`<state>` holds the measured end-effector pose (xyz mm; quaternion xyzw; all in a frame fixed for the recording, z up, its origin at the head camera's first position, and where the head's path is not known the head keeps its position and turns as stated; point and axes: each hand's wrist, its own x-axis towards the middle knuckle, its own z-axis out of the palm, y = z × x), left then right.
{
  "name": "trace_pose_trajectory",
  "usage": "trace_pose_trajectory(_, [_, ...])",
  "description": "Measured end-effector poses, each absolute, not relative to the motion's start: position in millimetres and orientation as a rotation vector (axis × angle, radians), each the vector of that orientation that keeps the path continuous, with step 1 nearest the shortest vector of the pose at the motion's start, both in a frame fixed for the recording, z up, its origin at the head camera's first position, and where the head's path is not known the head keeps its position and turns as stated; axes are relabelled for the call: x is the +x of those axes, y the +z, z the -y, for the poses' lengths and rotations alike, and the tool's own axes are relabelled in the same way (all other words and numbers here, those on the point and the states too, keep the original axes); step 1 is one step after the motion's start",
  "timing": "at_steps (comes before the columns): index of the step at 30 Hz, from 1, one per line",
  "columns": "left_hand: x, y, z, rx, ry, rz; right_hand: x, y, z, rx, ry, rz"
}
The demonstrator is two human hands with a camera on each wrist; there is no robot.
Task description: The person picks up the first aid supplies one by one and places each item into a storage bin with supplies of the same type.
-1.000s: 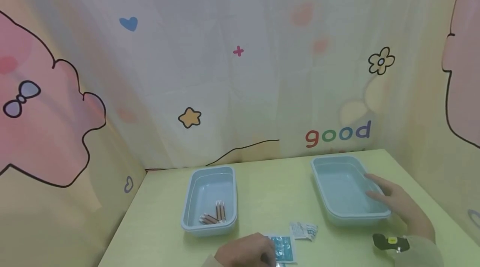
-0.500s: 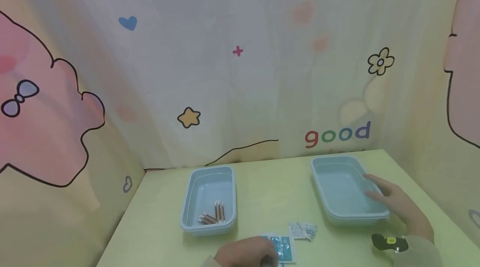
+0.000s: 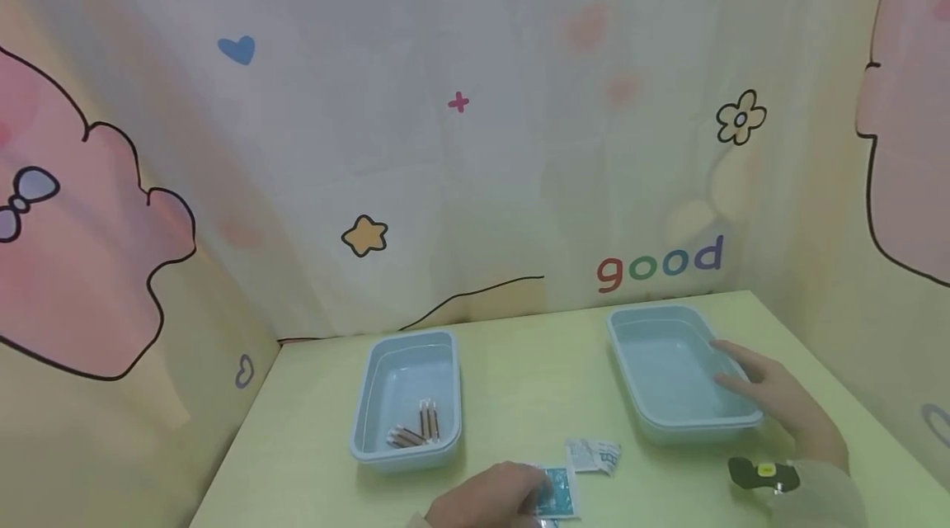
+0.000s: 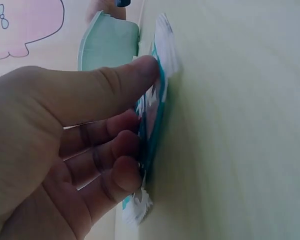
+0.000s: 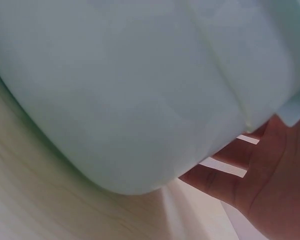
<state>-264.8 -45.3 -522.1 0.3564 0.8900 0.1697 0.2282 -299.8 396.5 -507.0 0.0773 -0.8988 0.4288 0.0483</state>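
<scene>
My left hand (image 3: 486,497) is at the table's front, thumb and bent fingers on a flat blue-and-white sachet (image 3: 562,498). The left wrist view shows the thumb over one side of this sachet (image 4: 163,47) and the fingertips against the other, close to the tabletop. Part of another blue packet (image 3: 547,523) peeks out under it. On the right, my right hand (image 3: 787,404) holds the side rim of a light blue tray (image 3: 698,427), thumb over the edge. Several fingers press its outer wall in the right wrist view, where the tray (image 5: 125,100) fills most of the picture.
A second light blue tray (image 3: 404,462) stands to the left, with several brown, white-tipped swabs (image 3: 429,421) inside. A crumpled white-and-blue packet (image 3: 594,455) lies between the trays, near the front. Printed curtains (image 3: 475,181) enclose the pale green table (image 3: 512,379) behind and at the sides.
The left hand's fingers have uncurled a little and spread over the sachet. The right hand keeps its hold on the tray. The head view has turned slightly to the right.
</scene>
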Motion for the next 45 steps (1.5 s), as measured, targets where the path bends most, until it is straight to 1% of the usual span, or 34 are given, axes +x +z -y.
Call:
trace_pose_trajectory(5, [-270.2,-523.8,46.9,1.116,0.449,-2.449,-302.4,-505.6,-396.4,0.246,1.291,2.728])
trace_pose_trajectory(14, [-274.7,-528.1,48.9,1.270,0.451,-2.472,-303.3,-506.7,-395.6,0.204,1.296,2.751])
trace_pose_trajectory(20, [-274.6,-531.5,45.4,1.363,0.495,-2.524,-304.0,-506.7,-395.9,0.222,1.285,2.737])
trace_pose_trajectory(30, [-268.2,-528.8,41.2,1.242,0.591,-2.612,-304.0,-503.1,-396.8,0.213,1.296,2.761])
trace_pose_trajectory(45, [-268.4,-521.9,43.7,1.219,0.625,-2.573,-304.5,-504.4,-396.2,0.196,1.322,2.778])
